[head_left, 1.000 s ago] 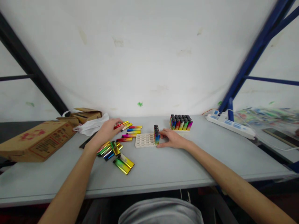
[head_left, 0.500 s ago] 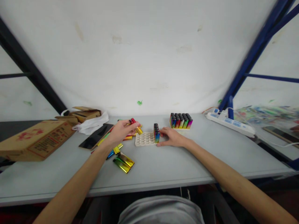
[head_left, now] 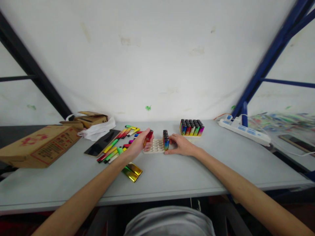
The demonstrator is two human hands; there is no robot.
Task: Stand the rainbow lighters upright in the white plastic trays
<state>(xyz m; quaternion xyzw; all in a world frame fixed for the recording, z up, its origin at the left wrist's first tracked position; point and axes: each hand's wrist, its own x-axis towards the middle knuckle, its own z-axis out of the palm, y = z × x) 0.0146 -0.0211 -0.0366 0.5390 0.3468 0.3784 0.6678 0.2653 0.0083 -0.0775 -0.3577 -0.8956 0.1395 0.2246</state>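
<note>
We see a red lighter held tilted by the pale holed tray, where upright lighters fill the right end.

Left hand curls in a firm grip, reaching toward center | right hand rests low, thumb and fingers parted, pointing left | left forearm bare, slanting in from lower left | right forearm, also bare, extends from lower right | hands near, apart
</note>
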